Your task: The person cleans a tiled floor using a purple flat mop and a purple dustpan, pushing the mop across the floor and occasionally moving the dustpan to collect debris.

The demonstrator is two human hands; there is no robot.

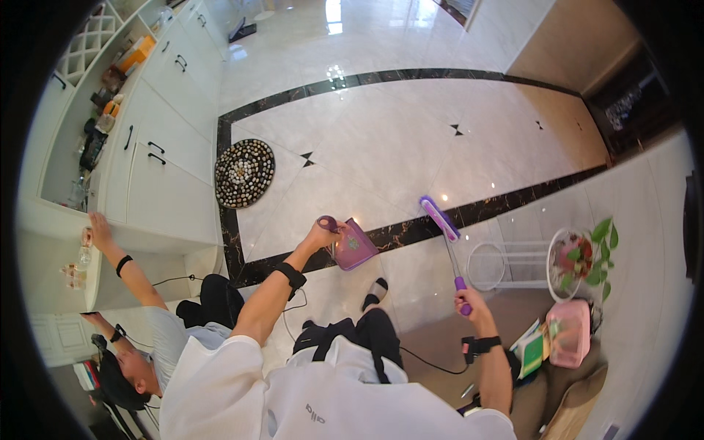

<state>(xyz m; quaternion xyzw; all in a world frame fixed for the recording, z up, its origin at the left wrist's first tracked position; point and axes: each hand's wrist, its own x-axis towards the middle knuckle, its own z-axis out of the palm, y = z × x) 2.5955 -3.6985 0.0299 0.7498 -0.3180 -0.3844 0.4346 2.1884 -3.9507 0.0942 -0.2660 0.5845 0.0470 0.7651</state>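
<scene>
My left hand (320,236) is closed on the handle of a translucent purple dustpan (356,249), held over the dark floor border in front of my feet. Farther right, my right hand (472,302) grips the purple handle of a small broom (440,218) with a thin metal stem. Its purple and pale head points away from me and lies near the dark border, apart from the dustpan. Whether the bristles touch the floor, I cannot tell.
A co-worker (139,367) at my left reaches to small jars (84,257) by white cabinets (172,136). A round pebble-patterned mat (245,174) lies on the pale tiles. To my right stand a white plant stand (517,265), a potted plant (576,257) and a pink bin (570,334).
</scene>
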